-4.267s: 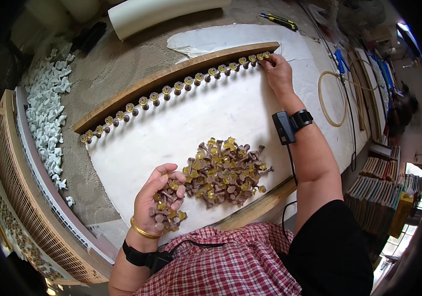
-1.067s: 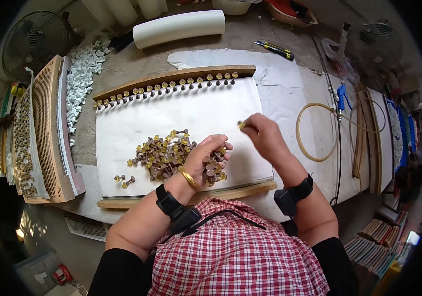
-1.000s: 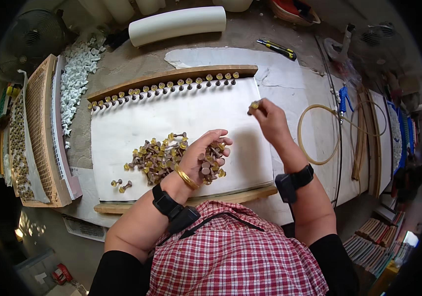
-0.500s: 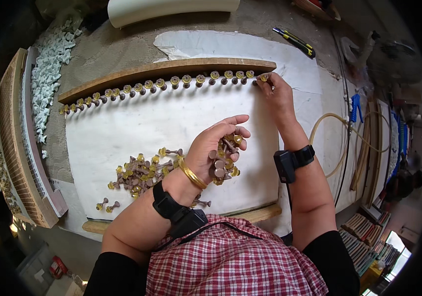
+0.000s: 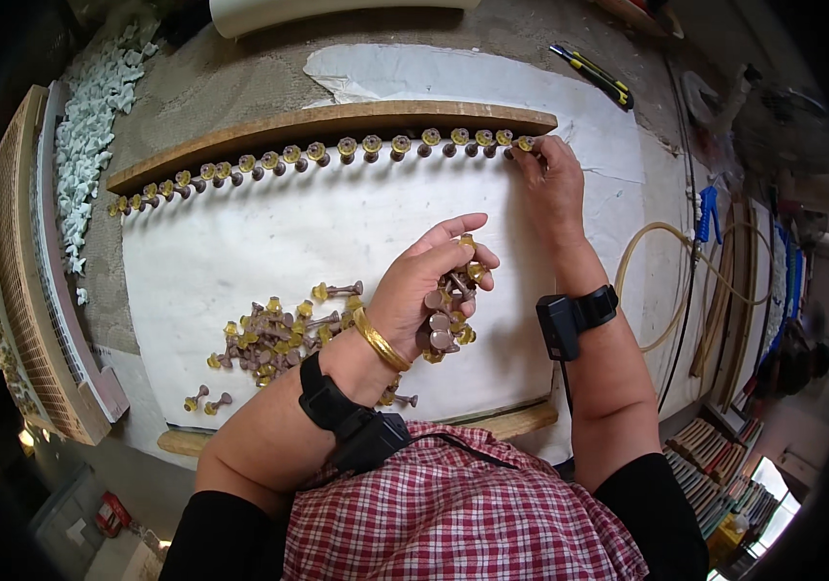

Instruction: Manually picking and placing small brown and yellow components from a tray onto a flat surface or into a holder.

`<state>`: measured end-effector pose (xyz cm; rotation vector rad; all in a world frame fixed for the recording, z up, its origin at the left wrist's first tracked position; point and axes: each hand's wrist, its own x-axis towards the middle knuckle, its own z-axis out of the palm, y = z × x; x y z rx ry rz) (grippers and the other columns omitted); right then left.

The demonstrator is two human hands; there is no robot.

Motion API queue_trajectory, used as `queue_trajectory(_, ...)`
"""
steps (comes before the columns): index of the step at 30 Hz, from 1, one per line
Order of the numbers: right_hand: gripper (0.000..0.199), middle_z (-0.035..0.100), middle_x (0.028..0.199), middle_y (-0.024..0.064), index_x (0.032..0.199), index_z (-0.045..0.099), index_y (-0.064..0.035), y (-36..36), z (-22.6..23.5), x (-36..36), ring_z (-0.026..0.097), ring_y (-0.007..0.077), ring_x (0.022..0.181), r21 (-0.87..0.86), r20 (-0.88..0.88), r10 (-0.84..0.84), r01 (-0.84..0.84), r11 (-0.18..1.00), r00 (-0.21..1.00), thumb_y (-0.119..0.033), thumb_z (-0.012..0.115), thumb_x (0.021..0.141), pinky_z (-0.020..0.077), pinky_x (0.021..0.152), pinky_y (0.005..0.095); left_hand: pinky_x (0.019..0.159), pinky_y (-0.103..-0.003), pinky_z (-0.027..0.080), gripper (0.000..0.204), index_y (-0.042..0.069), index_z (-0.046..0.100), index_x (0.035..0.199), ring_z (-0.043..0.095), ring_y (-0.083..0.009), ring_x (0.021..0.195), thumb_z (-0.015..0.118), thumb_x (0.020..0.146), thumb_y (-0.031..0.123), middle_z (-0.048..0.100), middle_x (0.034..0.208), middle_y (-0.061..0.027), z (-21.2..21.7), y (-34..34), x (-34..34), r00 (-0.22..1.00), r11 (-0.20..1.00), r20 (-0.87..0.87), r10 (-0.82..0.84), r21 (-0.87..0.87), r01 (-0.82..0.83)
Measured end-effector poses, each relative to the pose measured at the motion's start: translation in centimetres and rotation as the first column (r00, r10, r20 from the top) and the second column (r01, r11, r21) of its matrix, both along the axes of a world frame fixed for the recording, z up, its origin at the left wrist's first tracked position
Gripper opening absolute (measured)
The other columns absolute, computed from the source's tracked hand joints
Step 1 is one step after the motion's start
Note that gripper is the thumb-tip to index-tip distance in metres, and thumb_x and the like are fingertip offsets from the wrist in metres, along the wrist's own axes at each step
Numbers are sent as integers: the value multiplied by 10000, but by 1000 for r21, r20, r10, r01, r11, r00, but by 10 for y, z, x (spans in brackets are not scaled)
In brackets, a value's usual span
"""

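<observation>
- Head view, hands: the left hand (image 5: 434, 281) was raised over the white sheet (image 5: 269, 242), fingers curled loosely around a handful of small pegs (image 5: 448, 310), brown stems with yellow caps. The right hand (image 5: 552, 184) reached to the far right end of the curved wooden strip (image 5: 337, 124), its fingertips pinched on one yellow-capped peg (image 5: 525, 144) against the strip's edge.
- Head view, the work so far: a row of pegs (image 5: 318, 155) lined the near edge of the strip from its left tip to the right hand, each just beside the next. The row looked nearly complete, since the hand worked close to the strip's right end. A loose pile of pegs (image 5: 264, 339) lay on the sheet left of the left forearm, with a few strays (image 5: 203, 399) nearer the sheet's lower left corner, so plenty of pegs were left unplaced.
- Head view, surroundings: both wrists carried black strapped devices (image 5: 569, 320), and the left wrist a gold bangle (image 5: 381, 339).
- Head view, packages and signs: no label or sign was clear enough to tell. A heap of pale small pieces (image 5: 90, 126) lay at the table's upper left, beside slatted wooden frames (image 5: 32, 290). A yellow-and-black utility knife (image 5: 594, 76) lay at upper right, a pale hose loop (image 5: 657, 281) to the right, and a stack of flat coloured items (image 5: 715, 474) at lower right.
</observation>
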<state>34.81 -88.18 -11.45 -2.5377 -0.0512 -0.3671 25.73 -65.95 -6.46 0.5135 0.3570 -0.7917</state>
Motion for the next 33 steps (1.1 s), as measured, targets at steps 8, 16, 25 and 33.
queue_trajectory(8, 257, 648, 960, 0, 1107, 688, -98, 7, 52, -40, 579, 128, 847, 200, -232, 38, 9, 980, 972, -146, 756, 864, 461, 786, 313, 549, -202, 480, 352, -5, 476, 1304, 618, -135, 848, 585, 990, 110, 608, 1036, -98, -5, 2, 2, 998, 998, -50, 31, -61, -34)
queue_trajectory(16, 240, 664, 948, 11, 1138, 661, -25, 30, 74, -80, 632, 83, 812, 819, -442, 575, 48, 571, 689, -148, 707, 937, 517, 778, 252, 532, -194, 478, 320, 16, 518, 1238, 620, -107, 800, 624, 994, 193, 613, 1010, -83, -4, 0, 1, 997, 999, -66, -42, -26, 40)
queue_trajectory(25, 191, 657, 954, -4, 1087, 678, -38, 24, 75, -78, 610, 78, 891, 602, -411, 427, -112, 791, 805, -85, 718, 906, 502, 774, 233, 521, -196, 454, 206, 19, 541, 1163, 607, -144, 836, 565, 1019, 164, 601, 1018, -79, -8, 0, 0, 991, 996, -104, -83, -47, 78)
queue_trajectory(33, 232, 659, 910, 52, 1058, 691, -50, -10, 36, -24, 604, 193, 847, 55, -90, -7, 12, 998, 996, -80, 765, 840, 501, 802, 323, 492, -176, 458, 174, 16, 540, 1136, 583, -142, 816, 561, 1010, 133, 596, 983, -88, -10, -3, 4, 987, 996, -156, -49, -86, 35)
